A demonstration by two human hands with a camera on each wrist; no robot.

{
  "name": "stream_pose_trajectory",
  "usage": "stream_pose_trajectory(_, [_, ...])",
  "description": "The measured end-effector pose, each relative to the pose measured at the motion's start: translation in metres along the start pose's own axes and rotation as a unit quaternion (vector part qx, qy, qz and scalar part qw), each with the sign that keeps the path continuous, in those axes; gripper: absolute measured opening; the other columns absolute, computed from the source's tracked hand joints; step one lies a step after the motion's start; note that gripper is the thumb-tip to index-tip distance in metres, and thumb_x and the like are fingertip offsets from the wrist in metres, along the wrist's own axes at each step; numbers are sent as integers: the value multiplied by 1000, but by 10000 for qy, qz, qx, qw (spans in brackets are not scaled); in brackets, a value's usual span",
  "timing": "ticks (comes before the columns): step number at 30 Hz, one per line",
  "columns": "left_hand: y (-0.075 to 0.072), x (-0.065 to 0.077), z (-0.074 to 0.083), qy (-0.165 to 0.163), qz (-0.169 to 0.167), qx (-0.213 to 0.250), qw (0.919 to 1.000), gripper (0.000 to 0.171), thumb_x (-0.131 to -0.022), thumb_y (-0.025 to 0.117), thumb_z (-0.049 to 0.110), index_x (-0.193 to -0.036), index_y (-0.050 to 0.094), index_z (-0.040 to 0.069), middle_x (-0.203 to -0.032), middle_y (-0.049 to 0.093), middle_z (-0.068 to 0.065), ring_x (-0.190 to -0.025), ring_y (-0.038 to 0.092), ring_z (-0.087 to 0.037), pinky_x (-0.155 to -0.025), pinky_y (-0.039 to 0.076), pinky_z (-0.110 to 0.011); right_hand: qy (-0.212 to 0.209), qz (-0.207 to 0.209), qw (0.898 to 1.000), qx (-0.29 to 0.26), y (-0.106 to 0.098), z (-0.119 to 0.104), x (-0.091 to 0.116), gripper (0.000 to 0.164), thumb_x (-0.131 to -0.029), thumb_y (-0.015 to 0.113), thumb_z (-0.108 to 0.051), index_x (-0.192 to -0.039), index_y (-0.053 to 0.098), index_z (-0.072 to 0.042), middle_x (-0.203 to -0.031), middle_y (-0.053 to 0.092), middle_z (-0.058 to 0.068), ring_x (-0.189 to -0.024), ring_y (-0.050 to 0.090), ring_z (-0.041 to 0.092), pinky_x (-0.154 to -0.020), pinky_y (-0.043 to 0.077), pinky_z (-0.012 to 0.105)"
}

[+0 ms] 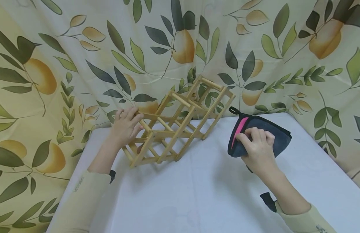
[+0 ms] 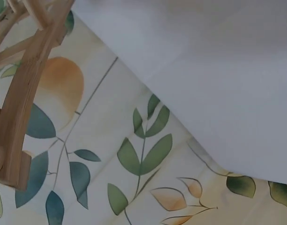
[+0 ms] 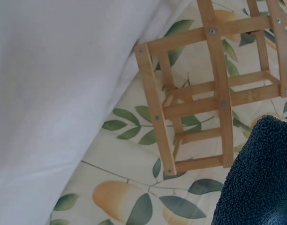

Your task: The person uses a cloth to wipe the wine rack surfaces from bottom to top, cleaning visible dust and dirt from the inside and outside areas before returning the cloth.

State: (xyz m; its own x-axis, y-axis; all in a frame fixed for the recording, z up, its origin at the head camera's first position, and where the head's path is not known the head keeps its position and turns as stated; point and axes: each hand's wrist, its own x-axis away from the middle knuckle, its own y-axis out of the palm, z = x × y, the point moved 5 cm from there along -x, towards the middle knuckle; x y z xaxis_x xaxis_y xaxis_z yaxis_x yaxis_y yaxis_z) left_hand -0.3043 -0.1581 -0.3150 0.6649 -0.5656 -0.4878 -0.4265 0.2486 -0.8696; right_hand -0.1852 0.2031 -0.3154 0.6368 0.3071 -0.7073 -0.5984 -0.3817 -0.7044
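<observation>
A folding wooden wine rack (image 1: 168,132) of crossed slats and round dowels stands opened out on the table, slanting up toward the back right. My left hand (image 1: 125,124) grips its near left end at the top rail. In the left wrist view a slat of the rack (image 2: 33,89) shows at the left edge. My right hand (image 1: 259,149) pinches a dark blue cloth pouch-like piece (image 1: 278,137) with black trim, a pink strip and a hanging loop, to the right of the rack. Its fuzzy surface (image 3: 260,183) fills the lower right of the right wrist view.
A white cloth covers the table (image 1: 180,200). Behind and beside it hangs a curtain (image 1: 89,64) printed with leaves and orange fruit, close behind the rack's raised end. Black straps (image 1: 268,201) show at both wrists.
</observation>
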Motion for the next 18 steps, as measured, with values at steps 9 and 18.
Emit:
stream_pose_trajectory(9, [-1, 7, 17, 212, 992, -18, 9948, 71, -91, 2, 59, -105, 51, 10, -115, 42, -16, -113, 34, -31, -89, 22, -52, 6, 47, 10000, -42, 0, 0, 0, 51, -48, 77, 17, -91, 57, -2, -91, 46, 21, -89, 40, 40, -79, 20, 57])
stream_pose_trajectory(18, [-2, 13, 33, 292, 1808, -227, 9828, 60, -96, 11, 52, -100, 50, 8, -110, 42, -15, -106, 37, -31, -86, 23, -52, 69, 40, 10000, -38, 0, 1, 1, 51, -48, 76, 18, -92, 58, -1, -92, 45, 21, -89, 40, 40, -79, 20, 57])
